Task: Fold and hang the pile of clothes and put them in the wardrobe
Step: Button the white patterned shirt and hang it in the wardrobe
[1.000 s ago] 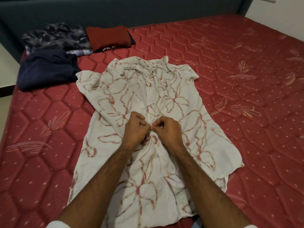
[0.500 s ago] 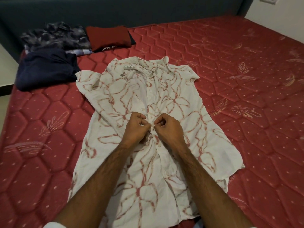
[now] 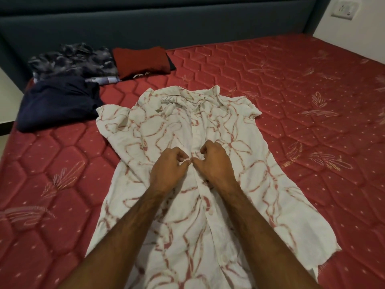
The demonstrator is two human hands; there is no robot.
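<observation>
Here, a white short-sleeved shirt [image 3: 208, 180] with a red floral print is spread front-up on the red quilted mattress [image 3: 312, 101], collar toward the dark headboard [image 3: 145, 21]. Its button placket is pinched at mid-chest from both sides: the left hand [image 3: 168, 167] is curled on the left edge, the right hand [image 3: 212, 163] on the right edge, fingertips nearly touching. At the far left corner, a navy garment [image 3: 58, 103], a dark patterned garment [image 3: 73, 61] and a folded dark red garment [image 3: 141, 61] are seen together.
</observation>
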